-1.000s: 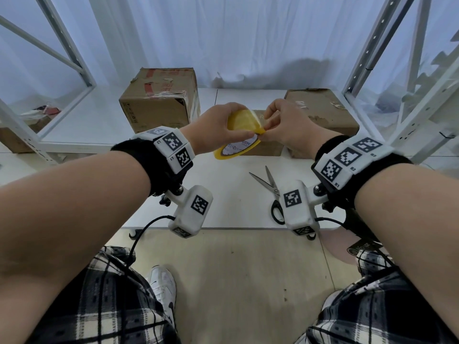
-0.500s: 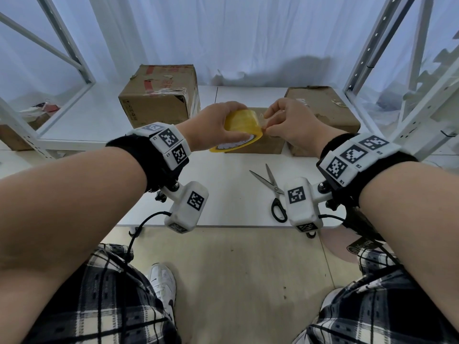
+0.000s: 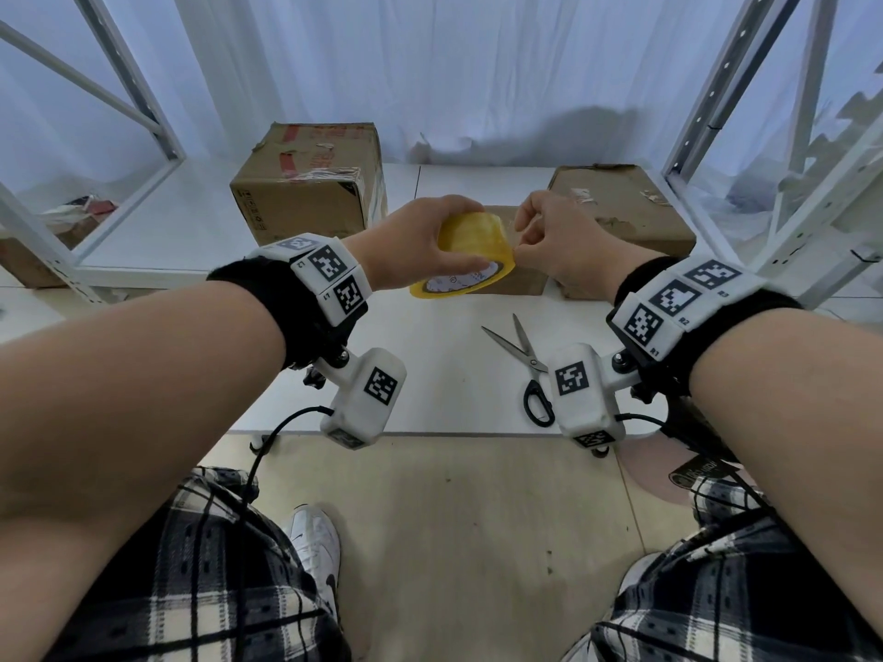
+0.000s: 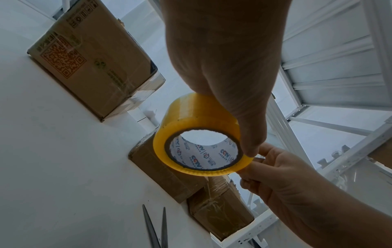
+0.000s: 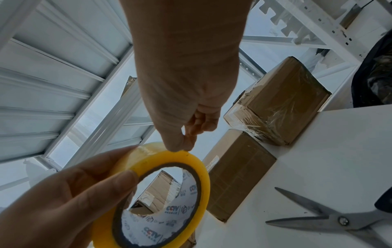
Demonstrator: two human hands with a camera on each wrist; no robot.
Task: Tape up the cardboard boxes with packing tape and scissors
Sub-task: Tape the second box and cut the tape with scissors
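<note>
Backdrop: white curtain (image 3: 430, 64) behind a white worktop (image 3: 444, 375); white metal racking (image 3: 764, 136) on both sides.
Worktop: three cardboard boxes at the back, scissors nearer the front edge.
Tall box (image 3: 306, 183): back left, upright, red print and old clear tape on top.
Small box (image 3: 521, 279): centre, low, partly hidden behind the hands in head view.
Flat box (image 3: 630, 207): back right, just beside the small box; scuffed top, clear film on its end in right wrist view.
Tape roll (image 3: 466, 253): yellow, printed white core, held in the air over the worktop, in front of the small box, tilted with its open side toward the person.
Left hand (image 3: 411, 246): wraps the roll, thumb on the near face, fingers over the far side.
Right hand (image 3: 559, 246): fingers curled, thumb and forefinger pinched at the roll's right rim; can't tell if a tape end is lifted between them.
Scissors (image 3: 525, 360): blades apart, black handles toward the front edge, lying flat right of centre, well apart from both hands.
Person: seated, plaid trousers (image 3: 191, 590), white shoe (image 3: 315, 542) on a beige floor.
</note>
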